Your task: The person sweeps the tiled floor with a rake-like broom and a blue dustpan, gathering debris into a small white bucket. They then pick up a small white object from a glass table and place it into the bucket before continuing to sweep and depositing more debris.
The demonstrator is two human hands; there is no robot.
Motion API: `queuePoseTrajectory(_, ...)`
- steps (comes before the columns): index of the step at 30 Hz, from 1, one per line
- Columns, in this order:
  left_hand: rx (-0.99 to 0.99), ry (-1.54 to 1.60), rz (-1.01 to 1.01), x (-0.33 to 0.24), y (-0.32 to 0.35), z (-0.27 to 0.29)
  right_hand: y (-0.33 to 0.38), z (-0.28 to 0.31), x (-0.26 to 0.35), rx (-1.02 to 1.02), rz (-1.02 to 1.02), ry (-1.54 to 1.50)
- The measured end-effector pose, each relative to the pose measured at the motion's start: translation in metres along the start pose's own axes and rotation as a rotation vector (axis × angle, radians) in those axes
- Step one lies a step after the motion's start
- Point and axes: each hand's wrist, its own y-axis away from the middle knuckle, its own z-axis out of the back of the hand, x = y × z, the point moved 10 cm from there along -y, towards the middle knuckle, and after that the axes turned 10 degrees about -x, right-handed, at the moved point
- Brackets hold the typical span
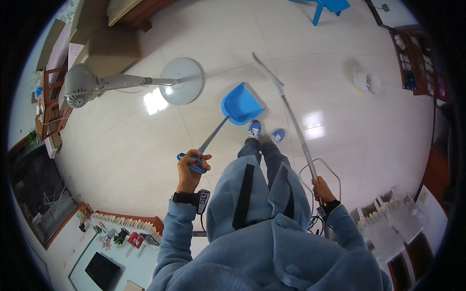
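My left hand (191,170) is closed round the blue handle end of a long-handled dustpan. The blue pan of the dustpan (241,105) rests on the floor just ahead of my blue shoes (254,130), its wide mouth facing right. On the right, my right hand (321,189) grips the grey pole of a long-handled broom (297,127). The broom's narrow head, seen edge-on, points forward and left, beyond the dustpan. Between the broom head and the pan's mouth there is a gap. No debris can be made out in the pan.
A standing fan (182,81) with a round grey base stands at the left. A whitish bin (367,81) is at the far right, near a shoe rack (412,63). A blue stool (323,6) stands at the far edge, and cardboard boxes (109,51) at the far left.
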Motion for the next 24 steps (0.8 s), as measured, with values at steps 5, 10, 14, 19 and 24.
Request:
queuePoseTrajectory(5,0.116,-0.150,-0.040,-0.029,0.026,-0.038,0.015,0.061,-0.067,-0.225,-0.023,-0.145)
queuePoseTrajectory(10,0.350,-0.292,-0.087,-0.041,0.037,-0.125,0.027,0.072,-0.155,-0.378,-0.119,-0.363)
queuePoseTrajectory(14,0.557,-0.445,-0.146,-0.027,0.042,-0.224,0.039,0.074,-0.215,-0.437,-0.212,-0.749)
queuePoseTrajectory(19,0.782,-0.566,-0.250,0.002,0.056,-0.345,0.046,0.098,-0.268,-0.563,-0.168,-0.903)
queuePoseTrajectory(24,0.938,-0.557,-0.340,0.066,0.069,-0.450,0.051,0.140,-0.333,-0.701,-0.193,-0.941)
